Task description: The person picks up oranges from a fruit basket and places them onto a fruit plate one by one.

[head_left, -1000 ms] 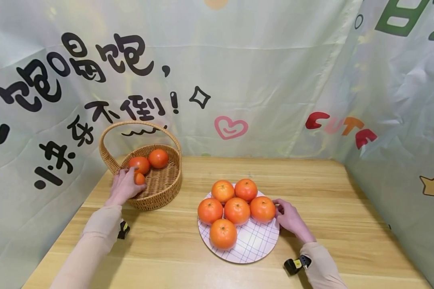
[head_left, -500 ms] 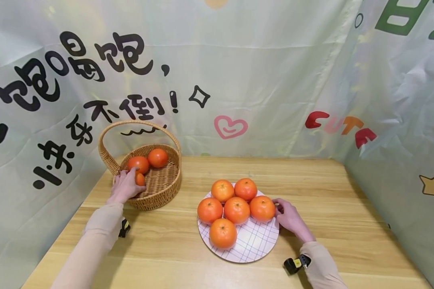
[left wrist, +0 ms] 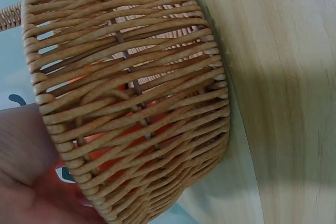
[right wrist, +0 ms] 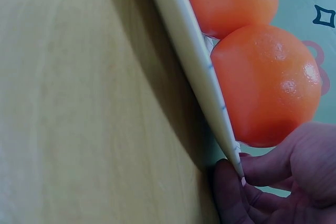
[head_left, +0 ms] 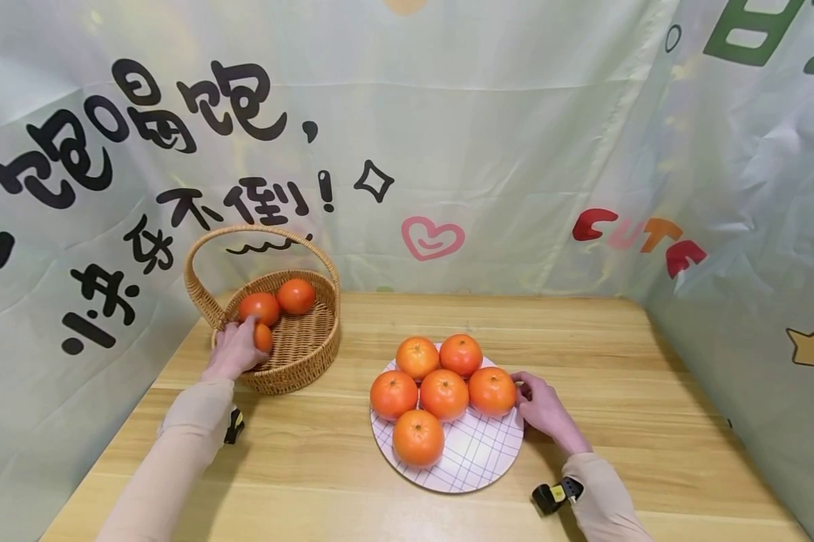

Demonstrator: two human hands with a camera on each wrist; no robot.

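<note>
The basket's (head_left: 305, 371) near fruit (head_left: 263, 338) is grasped from its left by the left hand (head_left: 235, 350), the plate (head_left: 481, 452) by the right hand (head_left: 545, 406).

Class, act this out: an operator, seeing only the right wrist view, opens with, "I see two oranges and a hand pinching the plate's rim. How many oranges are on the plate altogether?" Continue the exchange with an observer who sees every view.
Observer: Six oranges sit on the plate.
Operator: And where is the left hand?
Observer: It holds another orange at the left side of the wicker basket.
Operator: Is anything else in that basket?
Observer: Yes, two more oranges lie farther back.
</note>
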